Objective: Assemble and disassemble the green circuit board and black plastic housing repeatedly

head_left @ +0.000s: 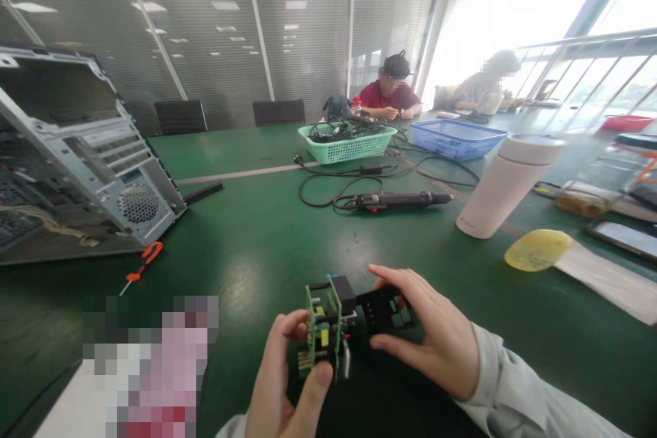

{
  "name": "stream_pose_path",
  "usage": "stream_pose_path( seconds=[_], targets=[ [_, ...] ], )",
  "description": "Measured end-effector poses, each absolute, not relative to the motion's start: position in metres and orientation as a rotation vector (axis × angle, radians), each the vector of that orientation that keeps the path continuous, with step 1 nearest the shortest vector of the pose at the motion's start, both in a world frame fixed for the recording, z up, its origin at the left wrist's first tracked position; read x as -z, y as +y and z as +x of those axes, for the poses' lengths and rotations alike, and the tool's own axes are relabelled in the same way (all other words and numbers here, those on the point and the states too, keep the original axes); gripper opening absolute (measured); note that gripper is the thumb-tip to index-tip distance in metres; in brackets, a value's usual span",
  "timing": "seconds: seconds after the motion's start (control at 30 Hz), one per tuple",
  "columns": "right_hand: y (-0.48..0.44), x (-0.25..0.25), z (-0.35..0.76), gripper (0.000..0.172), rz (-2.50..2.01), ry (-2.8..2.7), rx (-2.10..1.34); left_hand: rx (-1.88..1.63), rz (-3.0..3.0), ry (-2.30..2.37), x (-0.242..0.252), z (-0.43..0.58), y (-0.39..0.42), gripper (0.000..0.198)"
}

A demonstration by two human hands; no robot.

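Observation:
My left hand (292, 373) is closed around a stacked circuit board assembly (324, 321), its thumb at the front and fingers behind. Green boards with yellow and black components and gold pins stand upright in that grip. In my right hand (436, 332) is a black plastic cover with openings (384, 311), pinched between the thumb below and the fingers above. The cover's left edge is close to the right side of the boards; I cannot tell whether they touch. Both parts are held near the table's front edge.
An open computer case (128, 178) stands left, with an orange-handled screwdriver (146, 261) beside it. A black electric screwdriver (403, 201) lies ahead. Behind it are a green basket (349, 150) of cables and a blue basket (456, 140). A pink tumbler (506, 185) stands right. Two people sit at the far end.

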State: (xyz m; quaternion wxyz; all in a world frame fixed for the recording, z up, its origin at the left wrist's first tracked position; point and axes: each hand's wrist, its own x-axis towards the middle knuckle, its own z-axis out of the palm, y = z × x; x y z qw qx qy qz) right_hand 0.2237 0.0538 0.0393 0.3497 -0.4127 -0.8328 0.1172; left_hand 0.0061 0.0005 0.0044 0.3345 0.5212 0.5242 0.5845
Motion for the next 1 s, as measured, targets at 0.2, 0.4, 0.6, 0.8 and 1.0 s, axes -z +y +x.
stream_pose_path(
  seconds=[0.2,0.4,0.6,0.8,1.0],
  targets=[
    [0.059,-0.031,0.227,0.064,-1.153,-2.161,-0.344,-1.267,0.663,1.139,0.011,0.005,0.011,0.049],
    [0.058,-0.027,0.225,0.056,-1.234,-2.14,-0.38,-1.176,0.616,0.989,0.011,0.001,0.031,0.058],
    [0.06,-0.026,0.224,0.039,-1.373,-1.92,-0.534,-1.168,0.578,0.895,0.01,0.001,0.03,0.048],
    [0.067,-0.033,0.223,0.058,-1.429,-1.381,-1.326,-1.183,0.569,0.817,0.014,0.0,0.037,0.044],
    [0.067,-0.031,0.219,0.063,-1.267,-1.018,-2.139,-1.127,0.58,0.777,0.02,-0.004,0.041,0.04]
  ],
)
